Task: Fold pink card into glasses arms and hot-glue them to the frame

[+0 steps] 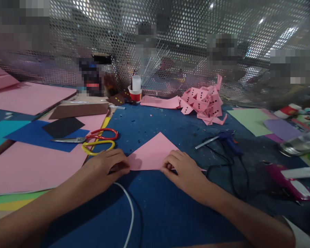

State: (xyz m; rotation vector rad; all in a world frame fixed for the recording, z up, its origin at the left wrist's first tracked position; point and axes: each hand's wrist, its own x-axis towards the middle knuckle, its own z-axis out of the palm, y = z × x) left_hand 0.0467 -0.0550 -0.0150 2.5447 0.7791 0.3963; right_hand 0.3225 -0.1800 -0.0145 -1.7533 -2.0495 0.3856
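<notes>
A pink paper triangle (pixel 152 151) lies on the blue table (pixel 155 206) in the middle, its peak pointing away from me and its straight edge towards me. My left hand (pixel 113 163) pinches its left corner between thumb and fingers. On the straight edge, right of the middle, my right hand (pixel 179 167) presses with curled fingers; the paper's right tip shows past this hand. Scissors (pixel 99 139) with one red and one yellow handle lie just beyond my left hand, blades pointing left.
Pink, blue and black sheets (pixel 64 127) cover the left side. A paper cup (pixel 135 93) and a pink paper pile (pixel 204 101) stand at the back. A blue glue gun (pixel 229 143) with its cord and a magenta tool (pixel 286 179) lie right. A white cable (pixel 130 206) runs in front.
</notes>
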